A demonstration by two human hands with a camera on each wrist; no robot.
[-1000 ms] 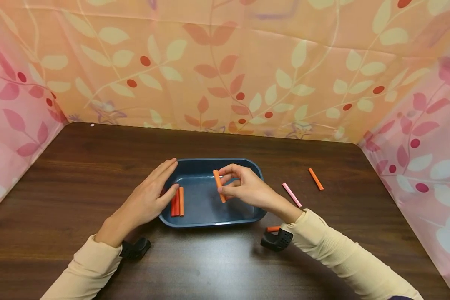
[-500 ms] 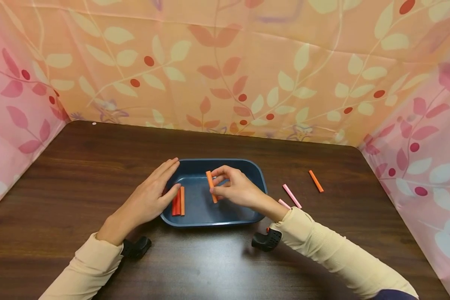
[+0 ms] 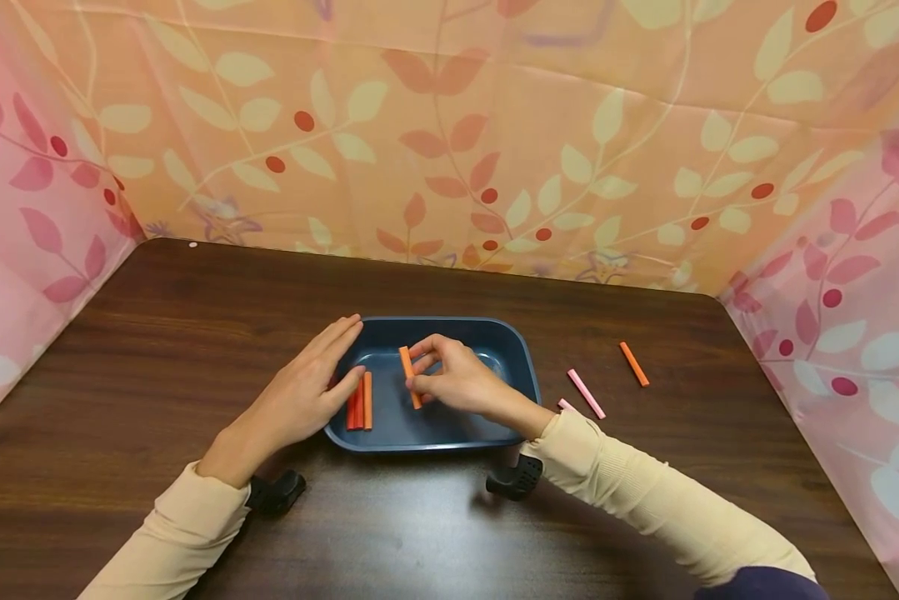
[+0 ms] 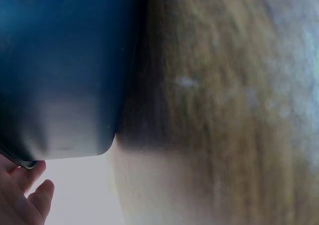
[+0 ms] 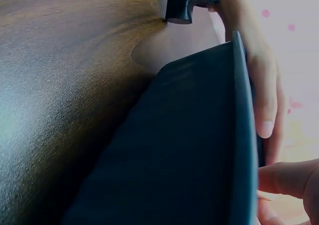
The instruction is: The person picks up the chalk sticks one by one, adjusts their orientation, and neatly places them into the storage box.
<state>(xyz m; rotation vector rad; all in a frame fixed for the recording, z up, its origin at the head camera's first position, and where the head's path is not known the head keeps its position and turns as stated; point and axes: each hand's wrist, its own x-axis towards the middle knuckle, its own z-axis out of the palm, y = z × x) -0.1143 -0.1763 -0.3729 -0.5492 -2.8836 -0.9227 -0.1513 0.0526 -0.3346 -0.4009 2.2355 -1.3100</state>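
A dark blue oblong tray [image 3: 456,429] stands on the brown table. My right hand [image 3: 460,379] pinches a short orange stick [image 3: 406,362] between thumb and fingers above the tray's middle, tilted a little. My left hand [image 3: 295,396] lies along the tray's left rim, fingers straight and thumb reaching over the inside. Beside that thumb, red sticks [image 3: 355,410] and an orange stick [image 3: 368,404] lie side by side in the tray's left end. The left wrist view shows mostly the tray's outer wall [image 4: 65,85]; in the right wrist view the tray wall [image 5: 174,150] hides the held stick.
Right of the tray, a pink stick [image 3: 586,393] lies on the table, with another pink stick [image 3: 566,405] partly behind the right sleeve. Farther right is an orange stick [image 3: 634,364]. Patterned curtains [image 3: 449,133] hang behind the table and at both sides.
My right hand has carried the orange stick leftward over the tray, nearer the row of sticks. My left hand has stayed at the left rim.
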